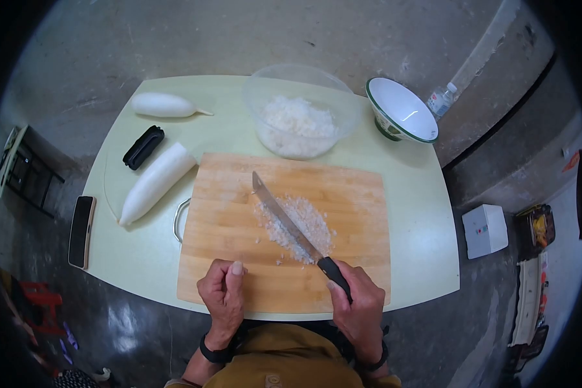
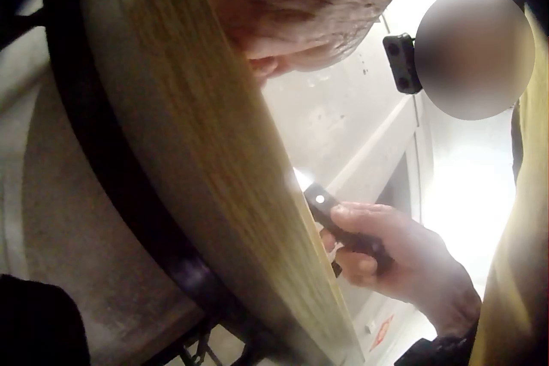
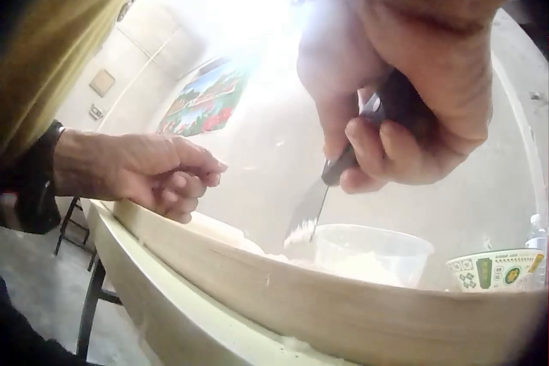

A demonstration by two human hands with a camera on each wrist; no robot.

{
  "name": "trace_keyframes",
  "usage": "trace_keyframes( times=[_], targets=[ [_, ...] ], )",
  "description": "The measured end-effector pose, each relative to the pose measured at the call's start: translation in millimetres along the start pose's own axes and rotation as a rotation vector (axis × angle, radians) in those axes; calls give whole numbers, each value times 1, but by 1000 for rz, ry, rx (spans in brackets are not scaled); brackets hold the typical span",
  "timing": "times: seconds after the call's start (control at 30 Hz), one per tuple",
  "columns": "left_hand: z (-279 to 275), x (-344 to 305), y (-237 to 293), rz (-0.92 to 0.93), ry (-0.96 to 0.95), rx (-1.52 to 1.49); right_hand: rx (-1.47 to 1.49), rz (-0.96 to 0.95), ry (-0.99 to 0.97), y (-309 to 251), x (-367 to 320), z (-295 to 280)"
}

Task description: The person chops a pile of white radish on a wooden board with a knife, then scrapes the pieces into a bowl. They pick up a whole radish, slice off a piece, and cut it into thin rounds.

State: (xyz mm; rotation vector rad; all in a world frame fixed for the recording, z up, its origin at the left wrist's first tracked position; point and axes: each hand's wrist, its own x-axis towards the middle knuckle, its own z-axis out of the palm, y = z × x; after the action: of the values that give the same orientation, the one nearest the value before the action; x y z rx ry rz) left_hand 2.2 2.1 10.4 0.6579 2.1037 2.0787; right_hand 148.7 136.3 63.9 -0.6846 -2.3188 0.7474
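A knife (image 1: 284,216) with a black handle lies across a heap of finely chopped white bits (image 1: 310,220) on the wooden board (image 1: 223,194). My right hand (image 1: 359,301) grips its handle; in the right wrist view white bits cling to the blade (image 3: 304,220) near its lower end. My left hand (image 1: 223,294), fingers curled and nothing visible in them, is at the board's near left edge, apart from the knife. In the right wrist view the left hand (image 3: 150,173) shows bent fingers with the thumb near them. The left wrist view shows the right hand (image 2: 399,254) round the handle.
Behind the board stands a clear bowl (image 1: 278,139) of white shreds, with a green-rimmed bowl (image 1: 404,107) and a bottle (image 1: 441,101) to its right. Leftward lie two white radishes (image 1: 158,181) (image 1: 161,105), a black object (image 1: 143,147) and a phone (image 1: 81,233) at the table's edge.
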Motion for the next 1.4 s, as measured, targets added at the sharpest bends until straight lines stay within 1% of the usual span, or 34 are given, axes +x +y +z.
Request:
trace_keyframes(
  times=[0.17, 0.27, 0.33, 0.37, 0.43, 0.57, 0.63, 0.87, 0.97, 1.03, 1.07, 1.13, 1.17, 1.23, 1.33, 1.4],
  targets=[
    [-1, -1, 0, -24, -11, -1, 25, -14, 24, 0, -1, 3],
    [-1, -2, -2, -31, 3, -20, -2, 38, -33, 0, 0, 1],
    [-1, -1, -1, -17, -5, -11, 38, 0, 34, -1, 0, 1],
    [-1, -1, -1, -19, -5, -12, 37, 0, 34, -1, 0, 1],
    [-1, -1, 0, -30, -5, 3, 6, 11, -44, -1, 2, 3],
    [-2, -1, -1, -12, -6, -5, -2, 18, -36, -3, -1, 1],
    [-1, -1, 0, -8, -1, -20, 35, 0, 16, -4, -1, 0],
    [-3, -2, -1, -38, -12, -34, -6, 32, -9, -3, -3, 0],
    [-2, -2, 0, -21, -13, -17, 17, 17, 23, -1, -5, 1],
    [-2, -2, -1, -25, -8, -2, -1, 75, -39, -1, -4, -1],
    [-2, -2, 0, -26, -7, -2, -1, 75, -39, -1, -4, -2],
    [-1, -1, 0, 7, 3, 2, 25, 26, 25, -1, -7, -3],
    [-1, -1, 0, 6, 1, 0, 23, 27, 26, -1, -7, -3],
    [-1, -1, -1, 39, 6, 47, -13, 84, -33, 0, -8, -1],
    [1, -1, 2, 21, 21, 5, 11, 42, 7, 3, -11, -3],
    [-1, -1, 0, 20, 12, 14, 10, 49, 18, 2, -12, -2]
  ],
)
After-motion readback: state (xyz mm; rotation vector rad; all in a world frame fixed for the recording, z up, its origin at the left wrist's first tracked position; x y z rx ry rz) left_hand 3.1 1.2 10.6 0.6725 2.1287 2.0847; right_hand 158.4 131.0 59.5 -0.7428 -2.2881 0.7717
